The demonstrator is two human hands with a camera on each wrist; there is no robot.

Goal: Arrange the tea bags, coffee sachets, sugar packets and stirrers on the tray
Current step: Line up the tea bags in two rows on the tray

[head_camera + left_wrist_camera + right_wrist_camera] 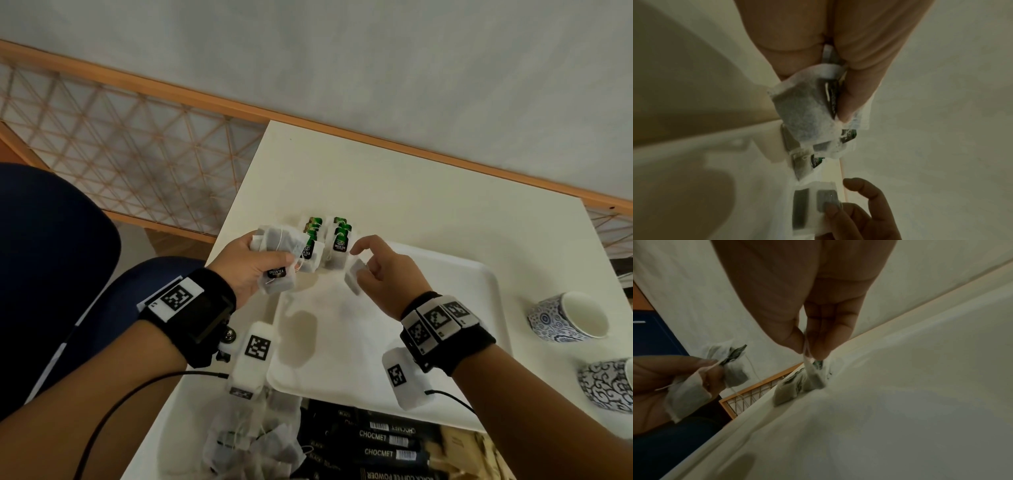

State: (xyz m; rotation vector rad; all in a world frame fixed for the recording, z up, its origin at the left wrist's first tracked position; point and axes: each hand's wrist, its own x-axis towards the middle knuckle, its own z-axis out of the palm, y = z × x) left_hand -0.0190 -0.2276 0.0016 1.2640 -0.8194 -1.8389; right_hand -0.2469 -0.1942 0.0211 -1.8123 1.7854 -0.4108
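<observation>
A white tray (472, 291) lies on the white table. Two short rows of green-tagged tea bags (337, 245) sit at its far left corner. My left hand (250, 263) grips a bunch of tea bags (277, 243) just left of those rows; the same bunch (803, 112) fills the left wrist view. My right hand (376, 267) pinches a single tea bag (354, 279) by its top edge, hanging over the tray close to the rows. In the right wrist view that tea bag (815, 378) dangles from thumb and finger beside the laid bags (789, 391).
A container at the near edge holds loose tea bags (246, 442) and dark coffee sachets (380, 445). Two blue-patterned cups (568, 318) stand on the table right of the tray. A blue chair (51, 260) is to the left, a lattice railing (120, 150) behind.
</observation>
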